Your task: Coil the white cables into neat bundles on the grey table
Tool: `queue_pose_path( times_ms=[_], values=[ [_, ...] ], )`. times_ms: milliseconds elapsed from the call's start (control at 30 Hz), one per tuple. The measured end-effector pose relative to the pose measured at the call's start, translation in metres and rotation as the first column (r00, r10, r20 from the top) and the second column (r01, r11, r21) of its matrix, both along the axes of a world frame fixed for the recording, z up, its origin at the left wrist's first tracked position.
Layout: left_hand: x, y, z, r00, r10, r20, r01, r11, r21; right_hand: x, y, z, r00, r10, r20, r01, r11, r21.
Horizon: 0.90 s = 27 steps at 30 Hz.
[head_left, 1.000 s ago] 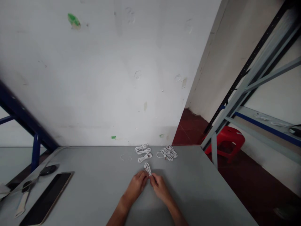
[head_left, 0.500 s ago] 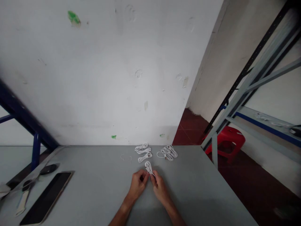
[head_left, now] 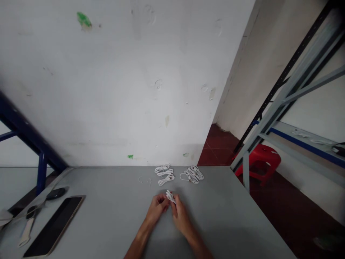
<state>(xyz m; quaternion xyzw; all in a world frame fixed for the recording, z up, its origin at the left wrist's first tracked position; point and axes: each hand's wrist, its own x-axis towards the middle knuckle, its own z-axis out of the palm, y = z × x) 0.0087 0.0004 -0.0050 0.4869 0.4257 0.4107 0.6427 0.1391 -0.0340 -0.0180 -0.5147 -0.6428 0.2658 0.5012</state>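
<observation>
A small coiled white cable (head_left: 170,196) is held between my two hands above the grey table. My right hand (head_left: 180,212) wraps its fingers round the coil's right side. On the left, my left hand (head_left: 158,205) pinches at the coil's near left edge, its fingertips partly hidden. Just beyond my hands lies a stack of coiled white cables (head_left: 164,172). To its right rests another pile of white cables (head_left: 193,175). Two thin white ties (head_left: 145,180), curved, lie left of the stack.
At the left of the grey table (head_left: 113,216) lie a dark tablet (head_left: 55,226), a black mouse (head_left: 55,193) and a watch-like strap (head_left: 26,232). A white wall (head_left: 134,90) rises behind. Metal racks flank the table, and a red stool (head_left: 265,160) stands at right.
The coiled cable has been drawn nearer and turned, so its loops now show shorter between my hands. My fingers have closed further around it. The other things have stayed put.
</observation>
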Motion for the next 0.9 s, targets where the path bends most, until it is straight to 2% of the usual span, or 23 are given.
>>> queue_pose_path(
  times_ms=[133, 267, 333, 433, 500, 567, 700, 900],
  values=[
    [-0.002, -0.002, 0.005, 1.000, -0.022, -0.012, 0.022, 0.999, 0.044, 0.006, 0.002, 0.007, 0.999, 0.029, -0.038, -0.032, 0.997, -0.077],
    [-0.005, -0.006, 0.007, 0.989, 0.057, -0.139, -0.023, 0.971, 0.240, 0.011, 0.003, 0.006, 0.996, 0.017, -0.085, -0.028, 0.991, -0.133],
    [-0.007, -0.008, 0.007, 0.961, 0.136, -0.243, -0.032, 0.921, 0.388, 0.012, 0.004, 0.004, 0.991, 0.032, -0.132, -0.056, 0.982, -0.179],
    [-0.008, -0.010, 0.004, 0.919, 0.195, -0.344, 0.040, 0.820, 0.570, 0.013, 0.006, 0.001, 0.969, 0.072, -0.238, -0.133, 0.958, -0.253],
    [-0.008, -0.010, 0.003, 0.911, 0.194, -0.365, 0.095, 0.762, 0.640, 0.013, 0.008, 0.000, 0.945, 0.093, -0.314, -0.194, 0.931, -0.308],
    [-0.008, -0.010, 0.002, 0.906, 0.190, -0.379, 0.127, 0.730, 0.671, 0.014, 0.010, 0.000, 0.916, 0.109, -0.386, -0.254, 0.903, -0.347],
    [-0.009, -0.008, 0.004, 0.902, 0.189, -0.389, 0.128, 0.742, 0.658, 0.015, 0.011, 0.002, 0.879, 0.137, -0.456, -0.329, 0.868, -0.373],
    [-0.010, -0.007, 0.008, 0.909, 0.159, -0.384, 0.114, 0.793, 0.599, 0.018, 0.011, 0.005, 0.869, 0.184, -0.459, -0.371, 0.857, -0.359]
  ],
)
